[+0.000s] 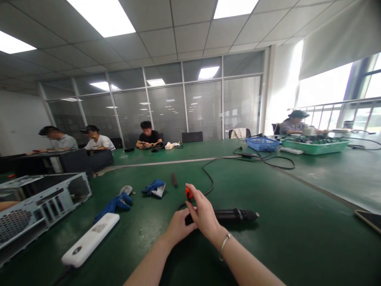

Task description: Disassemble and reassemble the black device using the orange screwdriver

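Observation:
A black electric screwdriver lies across the green table in front of me, its tip pointing right. My left hand is closed around its left end. Above that end, the fingers of my right hand pinch a small orange-and-black piece whose kind I cannot make out. My right palm and wrist cover part of the screwdriver. A black cable runs from near my hands towards the far side of the table.
On the left are a metal computer case, a white power strip and blue gloves. A dark stick-like piece lies ahead. Blue and green baskets stand far right; a phone is nearer. Several people sit around.

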### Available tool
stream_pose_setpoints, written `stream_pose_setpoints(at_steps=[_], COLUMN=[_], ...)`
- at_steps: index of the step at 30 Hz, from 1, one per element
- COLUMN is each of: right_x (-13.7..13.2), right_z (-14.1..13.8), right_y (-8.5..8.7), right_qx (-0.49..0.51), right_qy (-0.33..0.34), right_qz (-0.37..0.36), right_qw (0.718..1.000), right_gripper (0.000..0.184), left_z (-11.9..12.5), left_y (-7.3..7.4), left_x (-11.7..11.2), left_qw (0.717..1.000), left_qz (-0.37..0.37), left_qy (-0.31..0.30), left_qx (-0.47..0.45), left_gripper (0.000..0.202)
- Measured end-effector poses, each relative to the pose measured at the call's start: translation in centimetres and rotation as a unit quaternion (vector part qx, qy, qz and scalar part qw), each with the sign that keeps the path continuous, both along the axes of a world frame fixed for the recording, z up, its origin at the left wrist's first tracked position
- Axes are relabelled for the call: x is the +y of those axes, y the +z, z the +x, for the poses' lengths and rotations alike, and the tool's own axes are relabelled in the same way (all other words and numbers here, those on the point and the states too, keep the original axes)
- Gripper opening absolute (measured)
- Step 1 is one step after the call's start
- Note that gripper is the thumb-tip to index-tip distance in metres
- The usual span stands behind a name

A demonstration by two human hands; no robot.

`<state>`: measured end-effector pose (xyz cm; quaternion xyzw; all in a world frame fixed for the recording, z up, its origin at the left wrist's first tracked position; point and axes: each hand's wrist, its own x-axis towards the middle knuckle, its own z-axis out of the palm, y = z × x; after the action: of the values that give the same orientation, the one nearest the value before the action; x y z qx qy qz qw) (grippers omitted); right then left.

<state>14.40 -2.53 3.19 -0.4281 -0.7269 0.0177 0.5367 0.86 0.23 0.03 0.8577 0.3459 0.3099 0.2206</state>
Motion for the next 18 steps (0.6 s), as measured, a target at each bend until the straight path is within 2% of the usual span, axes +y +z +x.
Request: stream_pose_setpoints(at_steps=[3,9,14,18], right_x=[-0.13,-0.1,-0.54,-0.53], right_z=[0.04,0.04,0.01,-0.04], right_y=[0.05,0.0,0.24,0.24], right_qx=[-0.013,0.012,-0.02,-0.024], right_qy=[-0.029,0.038,-0.024,0.007], right_qz=[-0.003,-0.021,0.005,0.006], right_qw=[0.999,0.999,0.999,1.0], right_gripper=[0.055,0.064,0.052,0.059], left_z=[0.04,-0.1,-0.08,0.02], left_y=[0.24,0.08,-0.3,-0.15], left_x=[-0.13,0.07,0.15,0.07], left_qw=[1.0,1.0,1.0,1.0], left_qz=[-0.008,-0.01,-0.019,-0.013], left_qy=[-0.009,-0.014,-0.005,0.005], left_qx=[-0.006,-0.009,-0.007,0.009], left_gripper=[0.016,0.015,0.022,0.017])
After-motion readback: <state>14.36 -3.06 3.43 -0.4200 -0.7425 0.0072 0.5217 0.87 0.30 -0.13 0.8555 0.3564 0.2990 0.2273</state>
